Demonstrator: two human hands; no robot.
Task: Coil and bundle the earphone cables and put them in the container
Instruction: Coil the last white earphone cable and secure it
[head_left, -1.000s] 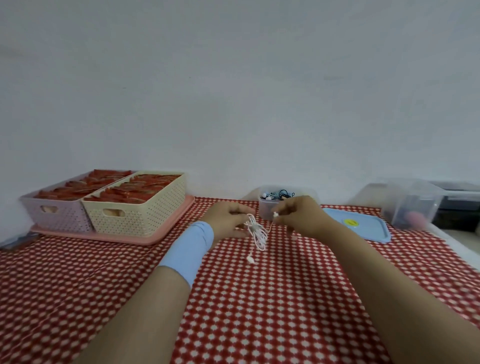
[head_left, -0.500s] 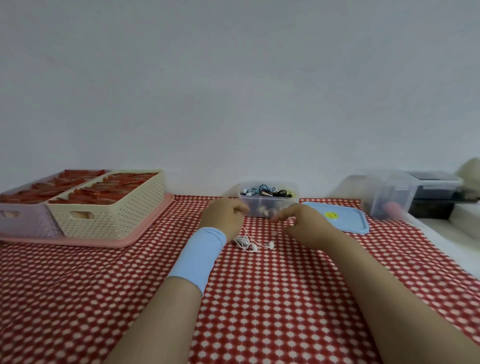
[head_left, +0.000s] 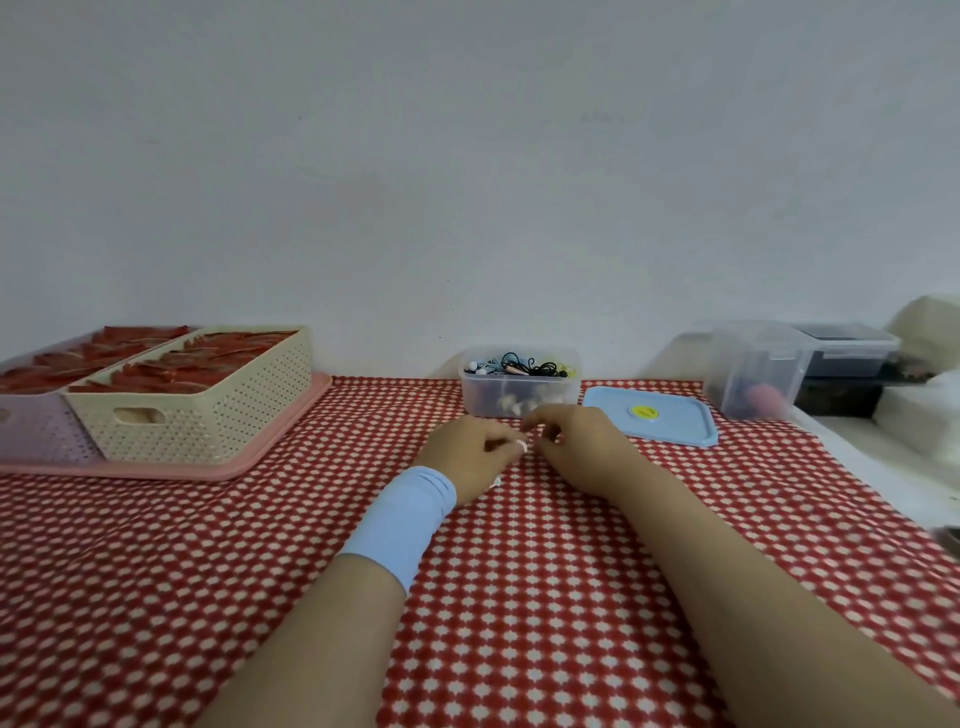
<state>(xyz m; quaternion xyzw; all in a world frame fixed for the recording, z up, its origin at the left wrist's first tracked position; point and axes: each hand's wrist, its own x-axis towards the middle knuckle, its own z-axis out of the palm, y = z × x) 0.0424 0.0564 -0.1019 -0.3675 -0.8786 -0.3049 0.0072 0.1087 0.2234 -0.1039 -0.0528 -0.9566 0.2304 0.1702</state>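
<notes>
My left hand (head_left: 470, 454), with a light blue wristband, rests on the checked cloth and is closed around a white earphone cable (head_left: 521, 445); only a white tip shows at the fingers and a bit below the palm. My right hand (head_left: 576, 444) sits close beside it, fingers curled toward the same white tip, pinching at it. Just behind both hands stands the clear plastic container (head_left: 521, 397) holding several coiled earphones, black, blue and white.
A blue lid (head_left: 670, 427) lies right of the container. Cream basket (head_left: 208, 405) and lilac basket (head_left: 31, 421) with red items sit on a pink tray at the left. Clear and dark boxes (head_left: 753, 369) stand at the back right. Red-white checked cloth (head_left: 519, 597) covers the table.
Both hands came down from mid-air to the cloth near the container. The loose white cable that hung between them is now gathered in my left hand.
</notes>
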